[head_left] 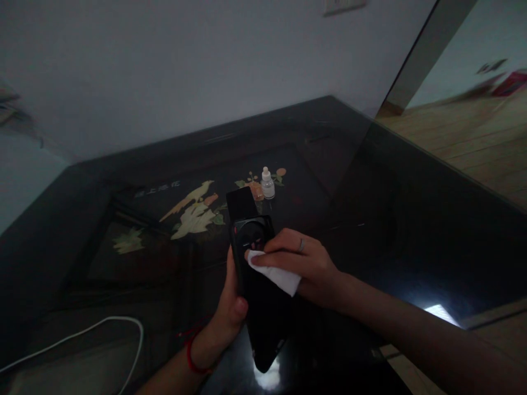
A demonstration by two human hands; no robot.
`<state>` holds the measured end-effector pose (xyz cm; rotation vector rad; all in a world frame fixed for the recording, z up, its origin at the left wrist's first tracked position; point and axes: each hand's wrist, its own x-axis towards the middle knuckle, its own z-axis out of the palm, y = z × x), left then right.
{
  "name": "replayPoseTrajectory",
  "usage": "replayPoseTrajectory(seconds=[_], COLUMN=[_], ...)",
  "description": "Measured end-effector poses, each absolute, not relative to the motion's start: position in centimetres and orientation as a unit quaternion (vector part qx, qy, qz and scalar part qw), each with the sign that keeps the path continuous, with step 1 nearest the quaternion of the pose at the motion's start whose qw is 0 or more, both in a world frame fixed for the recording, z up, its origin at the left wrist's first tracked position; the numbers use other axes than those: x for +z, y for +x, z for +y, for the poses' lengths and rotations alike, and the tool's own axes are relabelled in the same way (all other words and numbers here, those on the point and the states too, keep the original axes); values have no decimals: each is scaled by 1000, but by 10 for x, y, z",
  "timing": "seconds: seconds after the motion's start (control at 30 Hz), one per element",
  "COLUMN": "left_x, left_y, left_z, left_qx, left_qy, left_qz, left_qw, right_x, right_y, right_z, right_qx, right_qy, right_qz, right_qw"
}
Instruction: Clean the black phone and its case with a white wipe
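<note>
My left hand [228, 312], with a red cord on its wrist, grips the left edge of a black phone [263, 312]. The phone is tilted, its back and round camera area facing me. My right hand [310, 263], wearing a ring, pinches a folded white cloth [280, 277] against the back just below the camera area. Some left fingers are hidden behind the phone. Just beyond its top edge shows a flat black rectangular thing [242, 203] whose kind I cannot make out. A small clear bottle [268, 187] with a white dropper cap stands upright beyond the phone.
The dark glossy table [346, 164] carries a bird-and-flower picture [195, 211] and meets a pale wall [185, 66]. A white cable [102, 320] curves across the lower left. Beyond the table's right edge lies a wood-look floor [465, 137] with a red object [510, 83] on it.
</note>
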<state>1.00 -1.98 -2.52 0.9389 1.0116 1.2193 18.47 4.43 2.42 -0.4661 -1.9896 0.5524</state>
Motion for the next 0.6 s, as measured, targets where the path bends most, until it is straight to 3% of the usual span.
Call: replayPoseTrajectory(seconds=[0.1,0.2,0.27,0.43,0.6], left_x=[-19,-21,-28,-36,-21], left_y=[13,15,15,14,17], left_z=[-19,-19,-19,-16,-18], left_qx=[542,549,563,578,537], left_qy=[485,524,550,555,558], left_qz=[419,417,408,423,447], left_qw=[543,501,462,422,448], right_x=[28,30,31,37,45], right_y=[181,183,184,178,175], right_z=[41,44,45,34,27], right_qx=[504,659,691,717,632], right_qy=[-280,-359,-376,-347,-312], right_qz=[-655,-442,-375,-408,-502], right_qw=[488,491,489,445,501])
